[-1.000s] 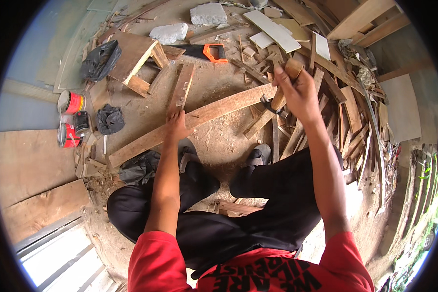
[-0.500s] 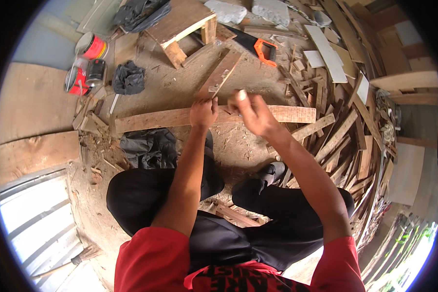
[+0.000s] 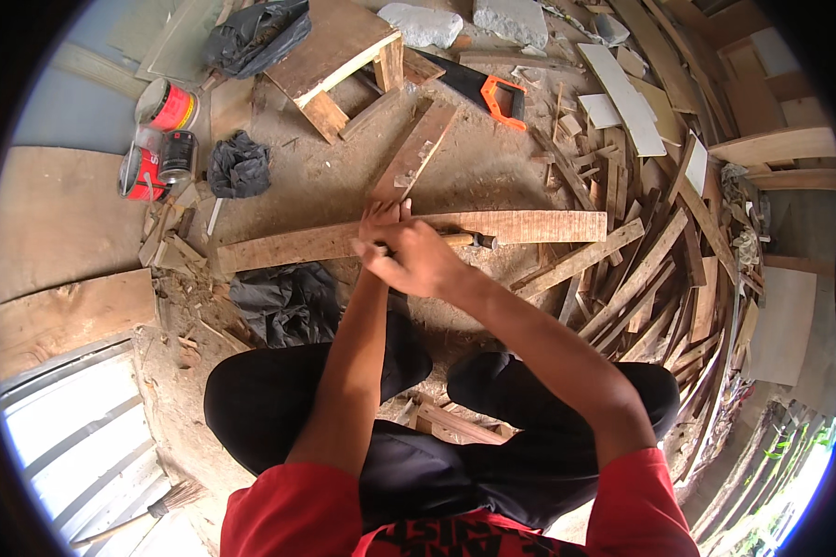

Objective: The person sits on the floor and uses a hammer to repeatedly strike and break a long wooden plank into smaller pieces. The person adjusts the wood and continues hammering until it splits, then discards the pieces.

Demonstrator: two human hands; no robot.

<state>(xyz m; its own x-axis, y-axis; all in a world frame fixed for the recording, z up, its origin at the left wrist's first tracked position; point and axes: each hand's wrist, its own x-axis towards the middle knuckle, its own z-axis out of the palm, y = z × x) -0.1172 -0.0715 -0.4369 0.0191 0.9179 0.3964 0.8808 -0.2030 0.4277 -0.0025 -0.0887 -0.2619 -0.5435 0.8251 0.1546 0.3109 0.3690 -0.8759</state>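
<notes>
The bare left hand [image 3: 382, 216] sits slightly above and left of the frame's centre, fingers pointing up, partly hidden behind the bare right hand [image 3: 423, 260], whose fingers are curled into a fist; whether they touch is unclear. The bare left forearm [image 3: 355, 343] rises steeply from the lower left; the bare right forearm [image 3: 539, 330] slants in from the lower right, elbow bent outward

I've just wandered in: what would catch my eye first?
Probably the saw with its bright orange handle, near the top, right of the low wooden stand. Then the hammer held at the long board in the middle, and the heap of scrap wood along the right side.
</notes>
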